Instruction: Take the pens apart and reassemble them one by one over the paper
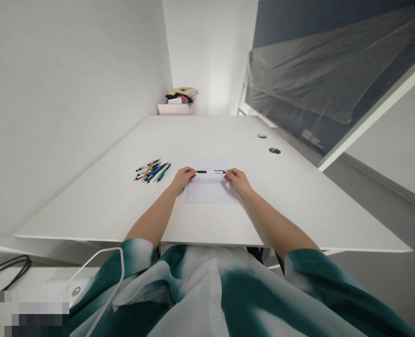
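Your green-and-white patterned button-up shirt point(207, 299) fills the bottom of the view, with a white cable point(100, 267) lying against your left sleeve. Your forearms reach out over the white surface point(88, 201). Both hands are closed on a single black-and-white pen point(210, 172): your left hand point(184, 179) pinches one end and your right hand point(234, 181) pinches the other, holding it level above the upper part of a sheet of white paper point(210, 189). Just left of your left hand, a loose bunch of pens point(153, 169) in black, blue, green and pink lies fanned out on the surface. Two round metal grommets point(262, 136) are set near the surface's right edge. Beyond its far edge stands a pale pink box point(172, 108) with papers and cloth piled in it.
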Motion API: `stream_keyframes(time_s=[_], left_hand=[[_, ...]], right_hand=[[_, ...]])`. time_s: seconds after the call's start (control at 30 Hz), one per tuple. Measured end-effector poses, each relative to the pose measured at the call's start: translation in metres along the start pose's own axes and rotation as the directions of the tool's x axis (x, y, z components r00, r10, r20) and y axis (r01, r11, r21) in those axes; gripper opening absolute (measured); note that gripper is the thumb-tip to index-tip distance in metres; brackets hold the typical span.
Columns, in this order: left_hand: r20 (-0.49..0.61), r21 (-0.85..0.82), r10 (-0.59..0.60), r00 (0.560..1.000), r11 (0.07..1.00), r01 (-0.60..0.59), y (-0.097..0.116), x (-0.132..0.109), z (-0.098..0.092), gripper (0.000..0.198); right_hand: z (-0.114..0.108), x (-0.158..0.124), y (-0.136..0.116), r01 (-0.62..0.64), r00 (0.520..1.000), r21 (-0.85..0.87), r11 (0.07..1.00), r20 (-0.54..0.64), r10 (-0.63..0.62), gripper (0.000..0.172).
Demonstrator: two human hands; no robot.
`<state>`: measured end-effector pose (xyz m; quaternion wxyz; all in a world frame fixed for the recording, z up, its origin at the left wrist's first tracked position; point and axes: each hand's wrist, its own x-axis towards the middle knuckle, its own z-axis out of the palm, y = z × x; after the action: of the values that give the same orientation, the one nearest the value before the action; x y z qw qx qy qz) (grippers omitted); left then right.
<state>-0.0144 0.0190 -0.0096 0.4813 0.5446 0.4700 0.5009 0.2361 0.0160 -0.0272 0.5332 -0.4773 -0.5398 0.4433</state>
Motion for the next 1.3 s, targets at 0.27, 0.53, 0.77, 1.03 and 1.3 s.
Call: stream_keyframes(time_s=[0.27, 0.53, 0.77, 1.03, 1.3], left_hand=[[0.000, 0.025, 0.013, 1.000, 1.000, -0.013, -0.0022, 0.0010, 0.0001, 0.024], [-0.010, 0.040, -0.004, 1.000, 0.999, 0.004, -0.0028, 0.0012, -0.0002, 0.026], [0.001, 0.044, 0.016, 1.000, 0.999, -0.016, -0.0048, 0.0024, -0.0005, 0.028], [0.005, 0.070, 0.033, 0.999, 0.997, -0.034, -0.0060, 0.0023, -0.0006, 0.030], [0.007, 0.083, 0.022, 1.000, 0.996, -0.023, -0.0055, 0.0023, 0.0007, 0.033]], right_hand=[[-0.0009, 0.0011, 0.0018, 0.002, 1.000, -0.016, 1.000, -0.005, -0.002, 0.031], [-0.0001, 0.0021, 0.0030, 0.008, 1.000, -0.027, 1.000, -0.003, -0.008, 0.035], [-0.0005, 0.0021, 0.0034, 0.018, 1.000, -0.053, 0.998, -0.006, -0.018, 0.034], [-0.0009, 0.0005, 0.0001, 0.007, 1.000, -0.058, 0.998, 0.003, -0.007, 0.035], [-0.0008, -0.0007, -0.0004, 0.014, 1.000, -0.066, 0.998, 0.001, -0.014, 0.037]])
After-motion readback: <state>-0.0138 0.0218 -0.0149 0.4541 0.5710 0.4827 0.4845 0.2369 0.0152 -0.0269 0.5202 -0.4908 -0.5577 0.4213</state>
